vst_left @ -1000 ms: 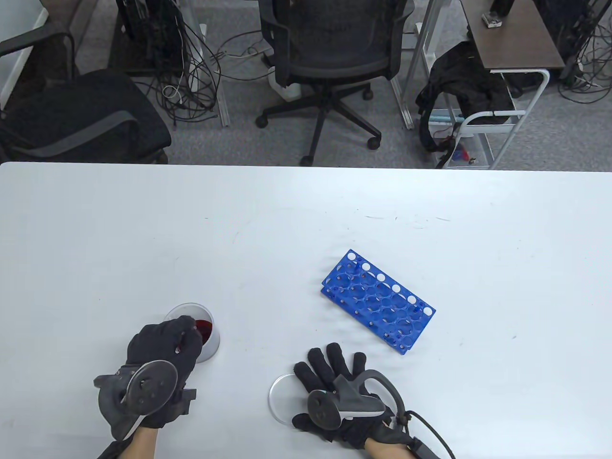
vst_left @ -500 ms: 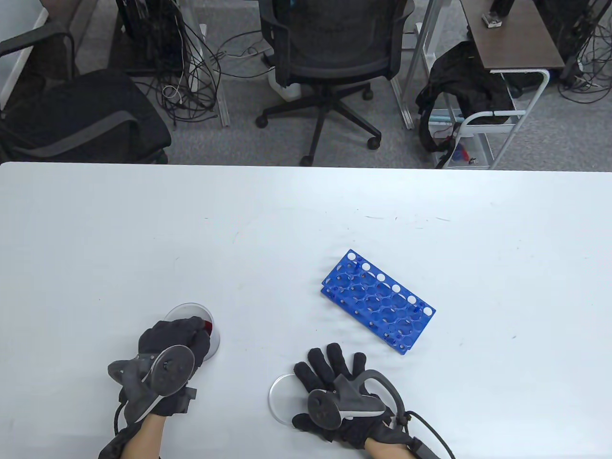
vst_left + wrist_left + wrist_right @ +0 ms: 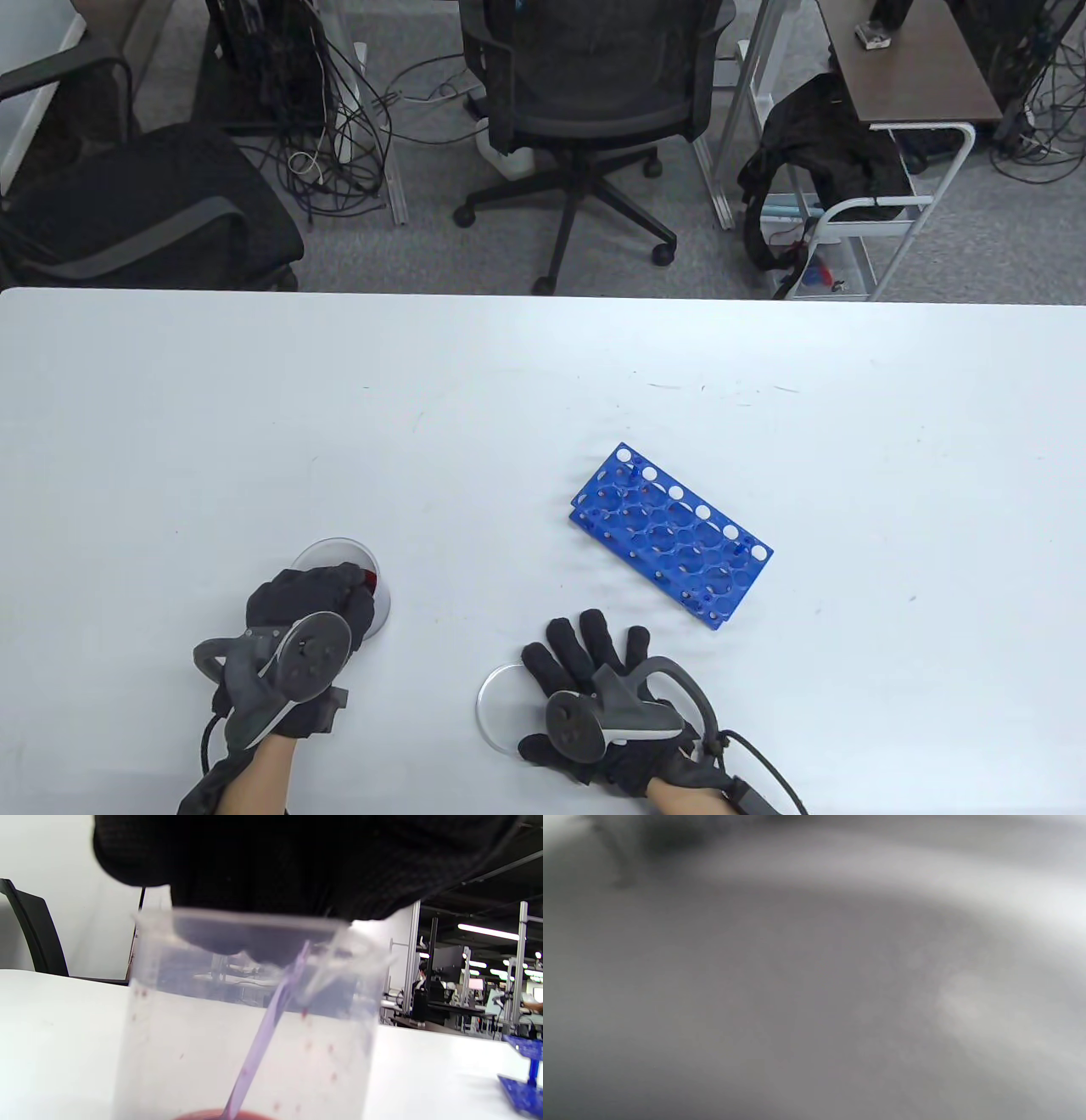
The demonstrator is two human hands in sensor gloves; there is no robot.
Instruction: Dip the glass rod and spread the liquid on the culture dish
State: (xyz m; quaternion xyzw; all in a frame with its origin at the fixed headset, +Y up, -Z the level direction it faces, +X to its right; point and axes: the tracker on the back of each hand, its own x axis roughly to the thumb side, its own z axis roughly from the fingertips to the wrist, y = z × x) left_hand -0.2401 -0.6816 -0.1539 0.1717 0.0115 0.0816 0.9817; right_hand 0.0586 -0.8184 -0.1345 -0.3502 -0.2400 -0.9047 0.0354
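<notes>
A clear beaker (image 3: 335,556) with dark red liquid (image 3: 368,580) stands at the table's front left. My left hand (image 3: 314,598) hovers over its rim and holds a glass rod (image 3: 265,1033) that slants down inside the beaker (image 3: 250,1018) into the red liquid (image 3: 212,1115). A clear culture dish (image 3: 496,692) lies flat at the front middle. My right hand (image 3: 590,658) rests flat with fingers spread on the dish's right part. The right wrist view is a grey blur.
A blue test-tube rack (image 3: 670,535) lies tilted on the table right of centre, also at the right edge of the left wrist view (image 3: 524,1077). Office chairs (image 3: 594,102) and cables stand beyond the table's far edge.
My left hand has moved right and forward over the beaker's rim, covering most of the red liquid, then stayed nearly still. The right hand and dish have not moved.
</notes>
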